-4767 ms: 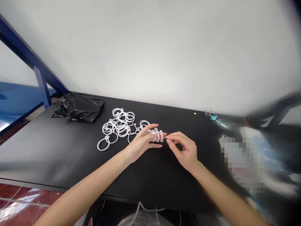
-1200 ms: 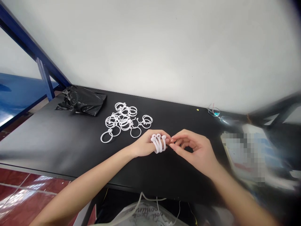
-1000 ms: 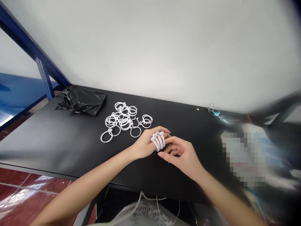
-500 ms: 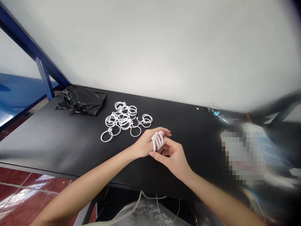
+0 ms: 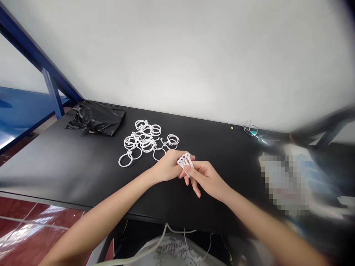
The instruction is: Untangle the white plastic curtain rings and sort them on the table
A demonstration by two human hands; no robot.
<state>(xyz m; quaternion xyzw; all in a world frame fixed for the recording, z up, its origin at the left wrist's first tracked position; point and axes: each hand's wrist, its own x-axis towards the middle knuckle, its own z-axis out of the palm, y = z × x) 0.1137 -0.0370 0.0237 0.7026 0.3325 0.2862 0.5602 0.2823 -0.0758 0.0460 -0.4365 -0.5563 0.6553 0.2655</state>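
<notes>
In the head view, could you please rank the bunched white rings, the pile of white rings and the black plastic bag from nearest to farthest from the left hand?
1. Bunched white rings: touching the left hand.
2. Pile of white rings: on the black table, to that hand's left.
3. Black plastic bag: farther left on the table.

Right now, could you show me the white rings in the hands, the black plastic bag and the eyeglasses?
White rings (image 5: 185,162): head view, on the bands just below the eyelets.
Black plastic bag (image 5: 97,119): head view, middle of its crumpled top.
Eyeglasses (image 5: 252,131): head view, on the picture-left lens.
</notes>
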